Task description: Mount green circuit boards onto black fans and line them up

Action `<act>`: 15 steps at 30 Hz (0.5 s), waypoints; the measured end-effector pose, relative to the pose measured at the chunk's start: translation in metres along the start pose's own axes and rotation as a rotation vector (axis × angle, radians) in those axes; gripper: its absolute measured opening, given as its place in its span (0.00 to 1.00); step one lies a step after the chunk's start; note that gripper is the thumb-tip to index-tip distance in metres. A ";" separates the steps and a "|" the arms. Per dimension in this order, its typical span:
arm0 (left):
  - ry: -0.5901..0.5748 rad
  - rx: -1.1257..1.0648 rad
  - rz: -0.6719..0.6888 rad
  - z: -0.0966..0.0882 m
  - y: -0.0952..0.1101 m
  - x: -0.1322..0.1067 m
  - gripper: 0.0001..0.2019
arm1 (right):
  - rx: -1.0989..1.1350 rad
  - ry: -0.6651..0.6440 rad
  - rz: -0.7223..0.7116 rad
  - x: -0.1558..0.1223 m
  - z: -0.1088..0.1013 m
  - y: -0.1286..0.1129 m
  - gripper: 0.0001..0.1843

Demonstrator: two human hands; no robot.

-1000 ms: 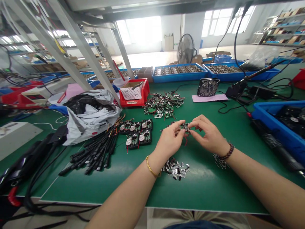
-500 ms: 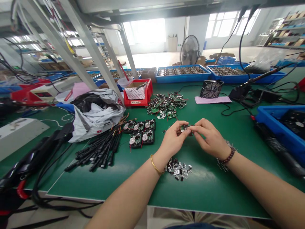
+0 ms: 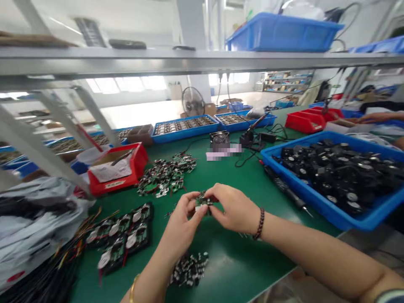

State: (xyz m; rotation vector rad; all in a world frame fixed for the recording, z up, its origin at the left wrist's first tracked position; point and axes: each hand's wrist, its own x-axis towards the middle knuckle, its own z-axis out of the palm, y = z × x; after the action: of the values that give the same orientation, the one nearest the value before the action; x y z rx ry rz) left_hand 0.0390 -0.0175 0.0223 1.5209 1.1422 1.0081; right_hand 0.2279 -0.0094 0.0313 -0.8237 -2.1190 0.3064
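Observation:
My left hand [image 3: 181, 225] and my right hand [image 3: 235, 208] meet above the green mat [image 3: 227, 261], both pinched on one small green circuit board [image 3: 202, 201] held between the fingertips. A heap of small metal parts [image 3: 189, 271] lies just below my left wrist. Finished black fan boards [image 3: 121, 237] lie in rows to the left. A loose pile of green circuit boards [image 3: 166, 176] sits behind my hands.
A large blue bin of black fans [image 3: 334, 174] stands at the right, with a soldering iron [image 3: 285, 191] along its near side. A red bin [image 3: 115, 170], blue trays [image 3: 184, 126], a small fan [image 3: 219, 139] and a grey bag [image 3: 28, 219] ring the mat. Another person's arm [image 3: 377, 118] shows far right.
The view has swung to the right and up, bringing the blue bin of fans and the shelf into sight. Both hands stay pinched on the same small board.

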 end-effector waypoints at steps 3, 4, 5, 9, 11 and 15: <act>-0.124 0.191 0.068 0.020 0.031 0.004 0.26 | -0.009 0.136 0.090 -0.024 -0.043 -0.009 0.10; -0.162 0.280 0.117 0.030 0.042 0.008 0.25 | 0.010 0.191 0.142 -0.038 -0.059 -0.010 0.09; -0.188 0.378 0.180 0.043 0.053 0.014 0.23 | 0.041 0.242 0.204 -0.053 -0.076 -0.011 0.08; -0.236 0.713 0.440 0.116 0.090 0.063 0.15 | 0.158 0.311 0.429 -0.129 -0.128 -0.013 0.04; -0.297 0.766 0.500 0.160 0.105 0.093 0.13 | 0.170 0.315 0.532 -0.167 -0.141 -0.015 0.06; -0.337 0.692 0.574 0.230 0.123 0.133 0.17 | 0.234 0.349 0.707 -0.229 -0.149 -0.019 0.14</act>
State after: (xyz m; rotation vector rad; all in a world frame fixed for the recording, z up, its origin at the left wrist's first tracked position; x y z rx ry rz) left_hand 0.3114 0.0505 0.1033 2.5637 0.8573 0.6806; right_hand 0.4369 -0.1829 -0.0059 -1.3531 -1.3838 0.7043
